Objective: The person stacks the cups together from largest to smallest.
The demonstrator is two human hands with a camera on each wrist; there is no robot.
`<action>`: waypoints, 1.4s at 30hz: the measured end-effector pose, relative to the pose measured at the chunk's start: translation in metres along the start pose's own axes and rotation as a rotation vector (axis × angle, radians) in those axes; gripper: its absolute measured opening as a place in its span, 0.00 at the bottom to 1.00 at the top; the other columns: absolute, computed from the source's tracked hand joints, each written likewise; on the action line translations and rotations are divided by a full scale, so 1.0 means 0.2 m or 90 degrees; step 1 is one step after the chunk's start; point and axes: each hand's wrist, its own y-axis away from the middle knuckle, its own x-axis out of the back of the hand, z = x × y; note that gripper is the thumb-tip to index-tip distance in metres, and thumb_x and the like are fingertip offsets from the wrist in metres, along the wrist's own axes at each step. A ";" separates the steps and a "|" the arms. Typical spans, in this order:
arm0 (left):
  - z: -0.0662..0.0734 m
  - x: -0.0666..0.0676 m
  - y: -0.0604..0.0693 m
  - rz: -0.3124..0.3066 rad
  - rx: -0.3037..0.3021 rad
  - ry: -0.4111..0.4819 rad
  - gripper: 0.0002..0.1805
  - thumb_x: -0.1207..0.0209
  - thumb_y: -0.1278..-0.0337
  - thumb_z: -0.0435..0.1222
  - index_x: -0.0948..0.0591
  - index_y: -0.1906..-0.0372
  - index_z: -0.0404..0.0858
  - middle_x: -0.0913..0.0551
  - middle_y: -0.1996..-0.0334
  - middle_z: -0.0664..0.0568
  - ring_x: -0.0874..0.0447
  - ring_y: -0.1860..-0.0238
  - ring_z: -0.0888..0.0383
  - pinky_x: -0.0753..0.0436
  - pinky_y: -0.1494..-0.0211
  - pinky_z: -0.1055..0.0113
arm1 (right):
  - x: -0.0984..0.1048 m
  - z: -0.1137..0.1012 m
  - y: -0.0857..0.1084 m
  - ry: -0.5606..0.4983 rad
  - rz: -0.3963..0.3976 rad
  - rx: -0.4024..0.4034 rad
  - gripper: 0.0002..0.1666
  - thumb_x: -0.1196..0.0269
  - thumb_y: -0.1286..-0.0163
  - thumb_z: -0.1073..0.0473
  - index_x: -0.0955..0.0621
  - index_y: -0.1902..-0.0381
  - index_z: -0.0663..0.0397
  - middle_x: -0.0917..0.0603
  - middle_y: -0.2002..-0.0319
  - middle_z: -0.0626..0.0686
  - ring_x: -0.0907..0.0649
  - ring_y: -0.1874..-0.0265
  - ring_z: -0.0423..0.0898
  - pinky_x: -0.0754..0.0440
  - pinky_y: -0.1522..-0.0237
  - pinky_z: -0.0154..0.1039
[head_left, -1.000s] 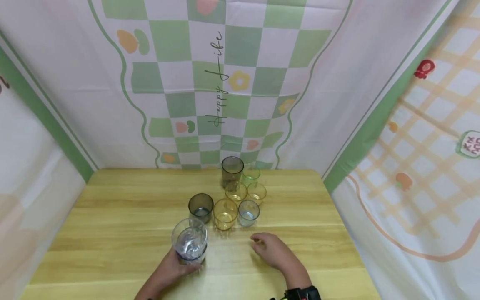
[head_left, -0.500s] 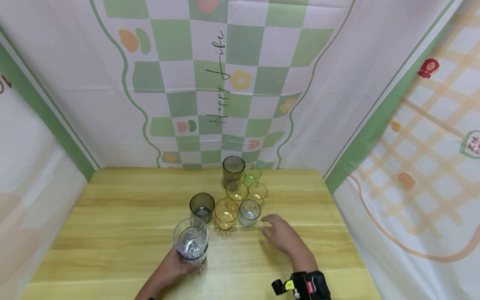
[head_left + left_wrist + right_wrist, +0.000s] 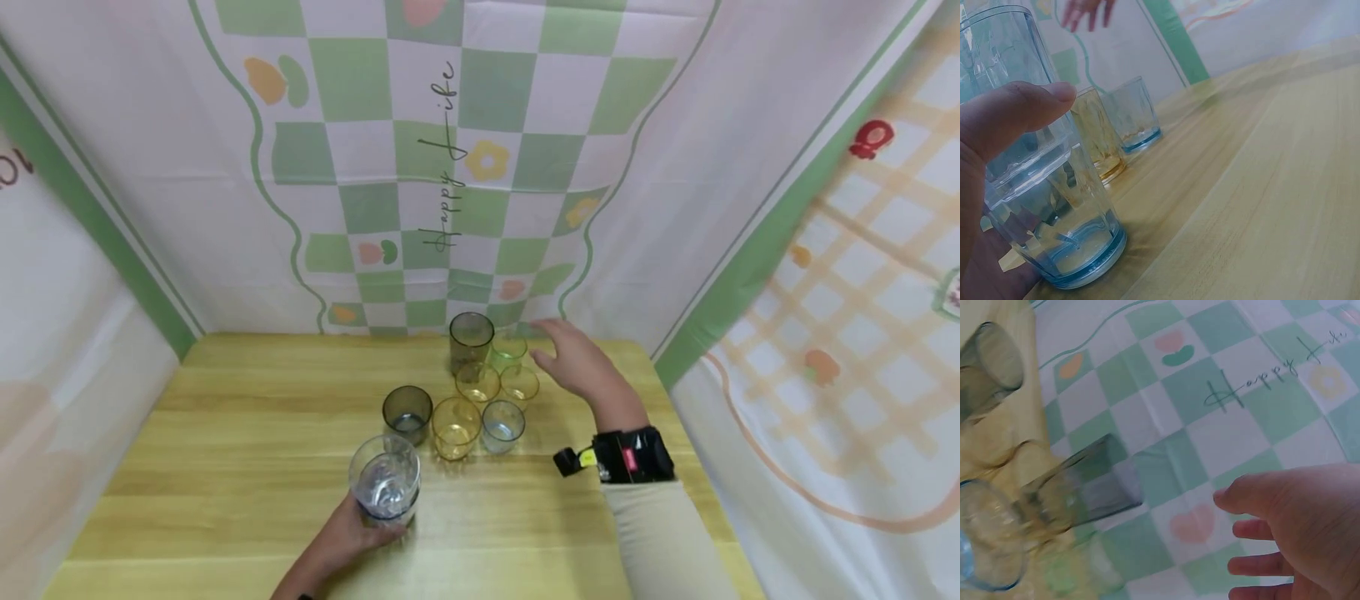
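Two clear glasses at least sit nested as a stack (image 3: 386, 479) in my left hand (image 3: 354, 532), thumb and fingers wrapped round it. Can't tell whether its base touches the table (image 3: 225, 450).

Beyond the left hand: short smoky glass (image 3: 407, 414). Then, left to right toward the right hand: front amber glass (image 3: 456, 429), tall smoky glass (image 3: 471, 337), left rear amber glass (image 3: 477, 383), pale blue glass (image 3: 503, 427), green glass (image 3: 510, 346), right rear amber glass (image 3: 520, 384). All seven stand singly in a loose cluster.

My right hand (image 3: 573, 358) is empty, fingers extended, just right of the green glass. No contact I can make out.

Progress, my read: early. Done: one stack, held left. Left over: seven singles, none in a grip.

Versus half a second ago: left hand and stack hold position. Cluster layout unchanged, small shift of the head view only. Right hand is the one mover: from beside the pale blue glass at the front to beside the green glass at the back, its sleeve now in view.
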 end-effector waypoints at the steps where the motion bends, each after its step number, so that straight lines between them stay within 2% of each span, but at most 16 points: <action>1: 0.00 0.00 0.00 -0.001 0.002 0.002 0.53 0.20 0.64 0.32 0.36 0.29 0.30 0.22 0.38 0.34 0.28 0.34 0.33 0.36 0.30 0.32 | 0.02 -0.02 -0.03 0.000 0.003 0.007 0.34 0.41 0.23 0.52 0.35 0.24 0.51 0.36 0.24 0.59 0.35 0.26 0.60 0.37 0.27 0.61; 5: 0.00 0.00 0.00 -0.002 0.006 0.002 0.54 0.20 0.64 0.33 0.36 0.28 0.30 0.23 0.38 0.34 0.29 0.33 0.32 0.38 0.30 0.31 | 0.08 -0.11 -0.16 -0.002 0.004 0.034 0.36 0.41 0.24 0.53 0.38 0.22 0.48 0.38 0.23 0.56 0.37 0.25 0.58 0.39 0.25 0.58; 10: -0.01 0.00 0.00 0.007 0.009 0.002 0.53 0.19 0.65 0.32 0.35 0.29 0.30 0.21 0.39 0.34 0.27 0.35 0.33 0.35 0.30 0.32 | 0.06 -0.21 -0.30 0.016 -0.006 0.057 0.37 0.41 0.24 0.50 0.38 0.22 0.49 0.38 0.22 0.55 0.39 0.24 0.56 0.41 0.24 0.56; 14: -0.01 -0.01 0.00 0.008 0.003 -0.005 0.52 0.19 0.65 0.32 0.35 0.29 0.30 0.21 0.40 0.34 0.27 0.35 0.34 0.33 0.31 0.33 | -0.02 -0.25 -0.40 0.017 -0.014 0.073 0.38 0.43 0.22 0.45 0.39 0.22 0.51 0.39 0.22 0.56 0.41 0.23 0.57 0.42 0.23 0.56; 20: -0.01 -0.01 -0.01 0.003 0.000 0.008 0.52 0.20 0.64 0.33 0.35 0.29 0.31 0.21 0.39 0.36 0.27 0.35 0.34 0.33 0.31 0.34 | -0.21 -0.23 -0.50 -0.003 -0.005 0.093 0.41 0.43 0.23 0.43 0.41 0.22 0.55 0.41 0.22 0.59 0.39 0.24 0.58 0.40 0.24 0.55; 26: -0.01 0.00 -0.01 0.007 0.000 -0.001 0.55 0.19 0.65 0.34 0.37 0.28 0.30 0.23 0.38 0.32 0.29 0.34 0.31 0.36 0.31 0.30 | -0.42 -0.18 -0.53 0.013 0.026 0.052 0.47 0.43 0.25 0.37 0.46 0.19 0.53 0.45 0.21 0.63 0.43 0.23 0.62 0.42 0.24 0.60; 31: 0.00 0.00 -0.01 0.012 0.002 -0.003 0.55 0.19 0.66 0.35 0.37 0.28 0.30 0.23 0.38 0.32 0.30 0.34 0.30 0.37 0.30 0.30 | -0.53 -0.16 -0.52 -0.017 0.050 0.031 0.48 0.48 0.22 0.36 0.52 0.18 0.51 0.52 0.20 0.66 0.46 0.23 0.67 0.44 0.25 0.64; 35: 0.00 -0.01 -0.01 0.014 0.000 -0.005 0.55 0.19 0.66 0.34 0.36 0.28 0.30 0.23 0.38 0.32 0.29 0.34 0.31 0.36 0.31 0.30 | -0.58 -0.15 -0.51 -0.021 0.049 0.021 0.45 0.54 0.21 0.35 0.53 0.18 0.50 0.54 0.20 0.65 0.48 0.22 0.66 0.45 0.24 0.62; 42: -0.01 -0.01 0.00 0.019 0.003 -0.002 0.54 0.19 0.66 0.35 0.35 0.29 0.30 0.22 0.39 0.34 0.27 0.35 0.33 0.34 0.31 0.32 | -0.59 -0.17 -0.50 0.002 0.059 0.012 0.43 0.55 0.20 0.35 0.51 0.18 0.47 0.55 0.20 0.66 0.46 0.24 0.70 0.45 0.25 0.66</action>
